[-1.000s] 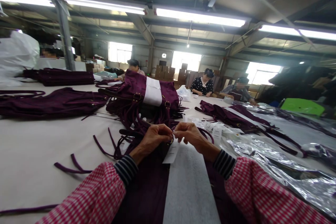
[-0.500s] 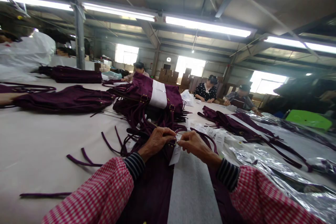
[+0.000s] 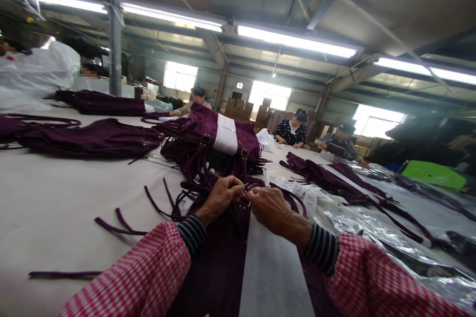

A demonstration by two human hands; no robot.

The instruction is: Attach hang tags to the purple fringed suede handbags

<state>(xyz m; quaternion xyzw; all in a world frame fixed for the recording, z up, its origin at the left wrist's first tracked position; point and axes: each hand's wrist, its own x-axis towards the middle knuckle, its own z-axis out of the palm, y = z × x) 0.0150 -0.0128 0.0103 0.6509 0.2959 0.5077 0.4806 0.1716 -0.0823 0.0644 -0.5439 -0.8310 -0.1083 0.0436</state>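
A purple bag (image 3: 211, 267) lies in front of me with a wide white paper band (image 3: 273, 267) over it. At its top, beside a brass buckle (image 3: 244, 202), my left hand (image 3: 224, 197) is closed in a pinch. My right hand (image 3: 273, 208) is pinched just beside it, the fingertips almost meeting. What the fingertips hold is too small to make out. Purple straps and fringes surround both hands. Just beyond them stands a stack of purple bags (image 3: 189, 131) with a white band (image 3: 225, 133) round the top one.
More purple bags (image 3: 89, 137) lie on the pale table (image 3: 74, 188) at left, others (image 3: 327, 176) at right. Clear plastic bags (image 3: 372, 228) and white tags (image 3: 310, 200) lie right of my hands. People (image 3: 292, 129) work across the table.
The white tag that hung below my fingers is no longer visible there. My right hand has turned and moved slightly left and down; my left hand has barely shifted.
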